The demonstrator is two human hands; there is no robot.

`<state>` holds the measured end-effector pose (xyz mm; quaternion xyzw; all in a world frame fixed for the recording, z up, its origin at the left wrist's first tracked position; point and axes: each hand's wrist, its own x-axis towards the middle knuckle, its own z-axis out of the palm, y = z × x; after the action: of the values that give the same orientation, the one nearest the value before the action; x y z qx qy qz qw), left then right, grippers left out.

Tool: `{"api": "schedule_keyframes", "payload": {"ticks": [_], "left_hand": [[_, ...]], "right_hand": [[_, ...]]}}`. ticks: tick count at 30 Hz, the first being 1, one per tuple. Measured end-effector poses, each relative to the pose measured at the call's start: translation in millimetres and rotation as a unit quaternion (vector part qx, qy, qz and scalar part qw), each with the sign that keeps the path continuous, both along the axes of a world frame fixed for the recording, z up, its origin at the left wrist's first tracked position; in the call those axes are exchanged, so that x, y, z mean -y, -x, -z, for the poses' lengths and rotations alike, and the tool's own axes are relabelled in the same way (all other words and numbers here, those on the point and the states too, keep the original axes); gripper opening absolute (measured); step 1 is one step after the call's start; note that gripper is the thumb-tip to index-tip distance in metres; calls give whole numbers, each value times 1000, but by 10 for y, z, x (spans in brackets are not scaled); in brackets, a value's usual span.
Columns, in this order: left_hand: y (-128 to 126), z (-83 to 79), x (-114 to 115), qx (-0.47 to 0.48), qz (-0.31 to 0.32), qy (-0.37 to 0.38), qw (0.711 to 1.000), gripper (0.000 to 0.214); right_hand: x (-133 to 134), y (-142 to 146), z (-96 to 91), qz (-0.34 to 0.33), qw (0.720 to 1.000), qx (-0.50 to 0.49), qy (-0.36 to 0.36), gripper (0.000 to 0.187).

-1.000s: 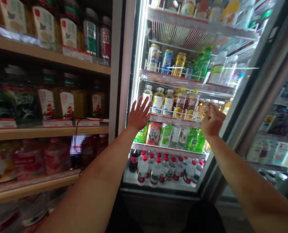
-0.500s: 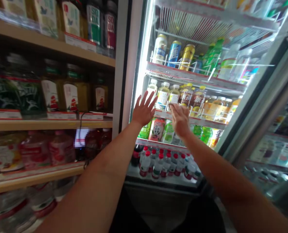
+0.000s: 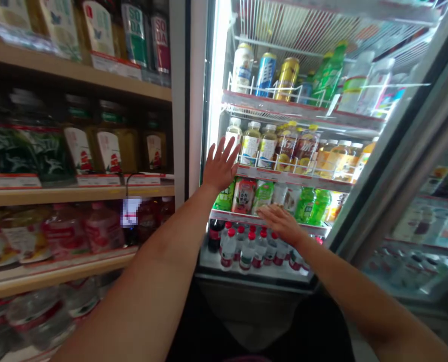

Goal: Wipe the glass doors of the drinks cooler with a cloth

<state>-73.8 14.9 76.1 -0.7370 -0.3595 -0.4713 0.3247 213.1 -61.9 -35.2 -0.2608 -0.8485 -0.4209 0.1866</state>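
I face an open drinks fridge [image 3: 216, 60] full of bottles. My left hand [image 3: 219, 166] is raised with its fingers spread, held at the left end of the shelf of yellow juice bottles [image 3: 251, 144]. My right hand [image 3: 280, 221] is lower, palm down with fingers stretched out, at the front rail of the shelf below, just under the green bottles [image 3: 263, 195] and the red-labelled carton bottle [image 3: 243, 195]. Neither hand holds anything. Below my right hand stand red-capped water bottles [image 3: 246, 249].
The fridge's glass door [image 3: 405, 151] swings open to the right. Cans and green bottles [image 3: 286, 78] fill the upper shelf. To the left, wooden shelves [image 3: 76, 193] carry dark bottles and large water bottles, with price tags along the edges.
My right hand has moved from the right end of the juice shelf leftward, then down to the shelf rail below. My left hand has stayed spread at the juice shelf.
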Motion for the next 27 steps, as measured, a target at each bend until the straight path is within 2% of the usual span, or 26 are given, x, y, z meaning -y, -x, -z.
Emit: {"api": "schedule_keyframes", "payload": {"ticks": [4,7,11,14,17,21,24,27], "left_hand": [[-9,1,18,-7,-18,1,1000,58],[-12,3,21,-9,-21,5,1000,58],[-14,5,14,-8,-24,2,1000,58],[-16,6,9,-9,-28,1,1000,58],[-18,12,15,-11,-24,5,1000,58],[-20,19,33,-9,-26,3,1000,58],[-30,0,43,-8,-32,-1,999,57],[-48,5,51,-7,-39,-1,999,56]], "right_hand": [[90,-507,-92,46,998,-37,-38,50],[126,-888,-221,78,989,-108,-71,47],[89,-1248,-473,110,955,-237,-139,44],[10,-1331,-730,111,924,-315,-186,44],[-83,-1223,-1001,102,899,-363,-222,47],[-188,-820,-1254,85,881,-408,-223,51],[-240,-422,-1312,61,890,-407,-197,53],[-260,-50,-1260,38,916,-369,-154,53]]}}
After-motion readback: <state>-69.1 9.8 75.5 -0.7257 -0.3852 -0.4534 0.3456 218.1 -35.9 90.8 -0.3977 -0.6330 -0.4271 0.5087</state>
